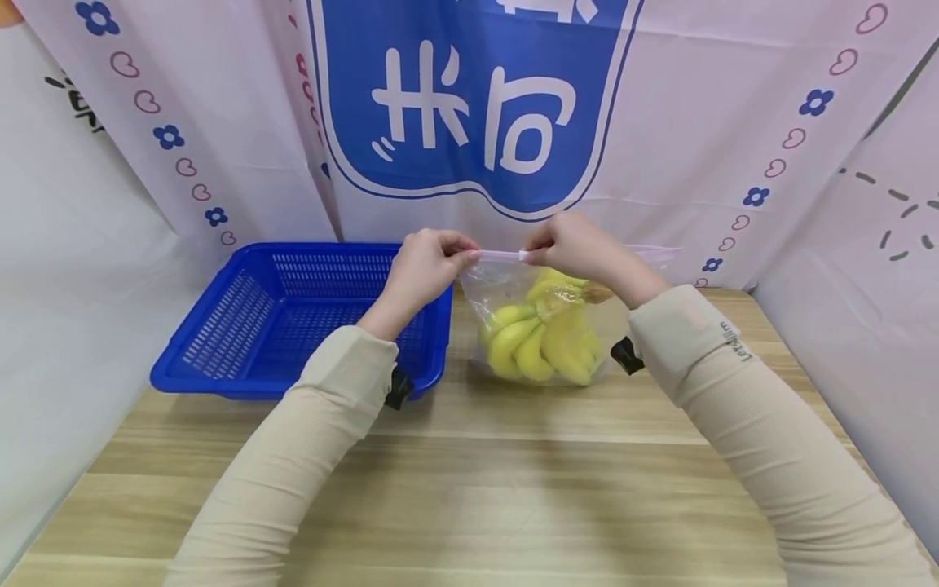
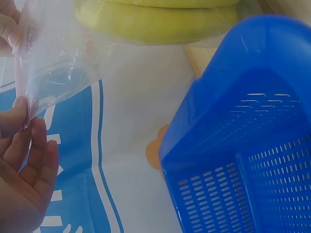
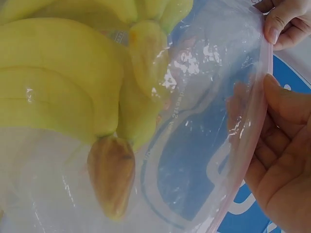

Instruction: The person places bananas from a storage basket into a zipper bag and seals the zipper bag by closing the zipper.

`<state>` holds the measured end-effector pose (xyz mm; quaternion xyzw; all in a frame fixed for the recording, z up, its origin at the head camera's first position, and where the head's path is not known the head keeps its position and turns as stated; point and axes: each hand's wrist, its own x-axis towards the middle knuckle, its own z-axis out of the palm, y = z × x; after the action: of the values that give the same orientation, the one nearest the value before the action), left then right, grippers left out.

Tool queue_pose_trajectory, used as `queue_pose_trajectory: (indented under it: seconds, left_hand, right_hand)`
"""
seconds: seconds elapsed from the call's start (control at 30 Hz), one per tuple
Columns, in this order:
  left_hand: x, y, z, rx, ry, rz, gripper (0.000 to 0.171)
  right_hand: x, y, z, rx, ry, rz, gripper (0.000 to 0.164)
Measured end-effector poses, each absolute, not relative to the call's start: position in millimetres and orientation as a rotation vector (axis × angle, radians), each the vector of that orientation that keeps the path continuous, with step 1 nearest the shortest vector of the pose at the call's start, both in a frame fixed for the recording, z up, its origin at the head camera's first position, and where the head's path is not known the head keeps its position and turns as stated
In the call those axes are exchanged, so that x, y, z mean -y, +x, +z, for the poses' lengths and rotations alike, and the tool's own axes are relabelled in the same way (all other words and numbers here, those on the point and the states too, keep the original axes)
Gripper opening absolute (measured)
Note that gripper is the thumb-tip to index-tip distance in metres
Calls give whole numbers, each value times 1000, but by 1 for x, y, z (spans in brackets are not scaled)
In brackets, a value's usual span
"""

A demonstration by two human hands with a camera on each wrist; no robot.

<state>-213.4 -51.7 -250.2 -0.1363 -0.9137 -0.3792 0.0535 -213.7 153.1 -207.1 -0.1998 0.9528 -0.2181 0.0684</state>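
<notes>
A clear plastic zip bag (image 1: pixel 477 297) with a pink zip strip (image 1: pixel 500 256) stands upright on the wooden table. Inside it are bunches of yellow bananas (image 1: pixel 543 346), their brown stem end (image 3: pixel 112 174) large in the right wrist view. My left hand (image 1: pixel 425 262) pinches the strip at the bag's left top corner between thumb and finger. A short way right along the strip, my right hand (image 1: pixel 583 249) pinches the small white slider (image 1: pixel 523 256). Beyond that hand the strip's right end sticks out unheld.
Left of the bag sits a blue plastic basket (image 1: pixel 220 383) with slotted walls, partly behind my left forearm. A white cloth backdrop (image 1: pixel 682 106) with a blue printed emblem hangs behind, and white side panels flank the wooden table (image 1: pixel 469 505).
</notes>
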Motion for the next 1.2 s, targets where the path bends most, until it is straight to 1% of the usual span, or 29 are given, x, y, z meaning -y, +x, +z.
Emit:
queue_pose_trajectory:
  seconds: [0.4,0.9,1.2]
  left_hand:
    - [51,-215,-254,2788,-372,-1062,22]
    - [54,-218,-258,2775,-361,-1085,23]
    - [55,-218,-259,2764,-362,-1075,22]
  right_hand:
    - [-165,-214,-207,-2852,-598,-635,22]
    - [-179,-214,-206,-2879,-520,-604,26]
    - [-185,-213,-207,-2915,-528,-577,26]
